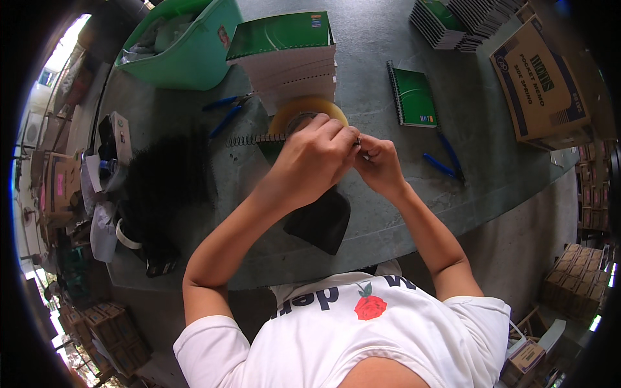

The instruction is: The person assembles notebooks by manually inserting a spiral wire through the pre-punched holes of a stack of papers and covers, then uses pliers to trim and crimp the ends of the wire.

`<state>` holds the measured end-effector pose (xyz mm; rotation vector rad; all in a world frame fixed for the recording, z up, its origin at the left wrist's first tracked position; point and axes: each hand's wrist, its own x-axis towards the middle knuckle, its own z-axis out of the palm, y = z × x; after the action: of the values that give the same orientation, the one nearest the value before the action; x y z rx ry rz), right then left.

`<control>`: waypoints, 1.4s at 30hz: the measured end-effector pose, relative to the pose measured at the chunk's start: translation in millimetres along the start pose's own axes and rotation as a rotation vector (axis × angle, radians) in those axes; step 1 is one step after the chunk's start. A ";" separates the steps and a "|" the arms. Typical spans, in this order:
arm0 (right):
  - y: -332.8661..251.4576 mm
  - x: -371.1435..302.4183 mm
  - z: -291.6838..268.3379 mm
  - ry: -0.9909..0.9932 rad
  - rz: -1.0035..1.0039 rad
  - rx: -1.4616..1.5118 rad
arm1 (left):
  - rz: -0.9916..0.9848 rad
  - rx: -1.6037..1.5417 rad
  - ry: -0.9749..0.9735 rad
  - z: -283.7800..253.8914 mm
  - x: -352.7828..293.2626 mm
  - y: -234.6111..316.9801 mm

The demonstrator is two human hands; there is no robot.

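Note:
My left hand (pixel 317 152) is closed over a small notebook, most of which it hides; a bit of its green cover (pixel 268 152) shows below. A black spiral coil (pixel 242 140) runs along the notebook's edge and sticks out past it to the left. Fingertips of my right hand (pixel 380 161) are pinched together against my left fingertips, at a small dark bit that looks like the coil's other end. Just beyond the hands lies a yellow ring-shaped roll (pixel 279 119), partly covered. Beneath my left wrist rests a black flat piece (pixel 320 223).
Unbound green-covered notebooks (pixel 284 58) stand stacked ahead, beside a green tub (pixel 187 55). Blue-handled pliers (pixel 225 113) lie left, another pair (pixel 446 161) right near a bound notebook (pixel 415 97). Black coils (pixel 168 174) heap at left; a carton (pixel 543 84) and bound stacks (pixel 446 22) stand far right.

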<state>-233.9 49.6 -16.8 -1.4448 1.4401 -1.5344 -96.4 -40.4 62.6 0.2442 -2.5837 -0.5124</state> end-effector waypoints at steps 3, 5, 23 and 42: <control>-2.1 -1.6 0.1 0.025 0.000 -0.117 | 0.015 -0.036 -0.002 1.7 2.5 0.3; -6.2 -2.8 1.7 0.043 -0.014 -0.141 | 0.016 -0.082 -0.017 -2.3 3.9 2.4; -35.9 -10.7 -51.6 0.329 0.052 0.185 | -0.285 -0.083 -0.096 -25.8 -1.8 -2.2; 68.5 34.2 -167.6 0.554 0.460 -0.672 | -0.182 0.016 0.063 -6.3 -36.8 1.1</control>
<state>-416.4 52.6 -41.9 -0.9014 2.5900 -1.2462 -61.5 -31.7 52.2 0.4961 -2.5183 -0.5394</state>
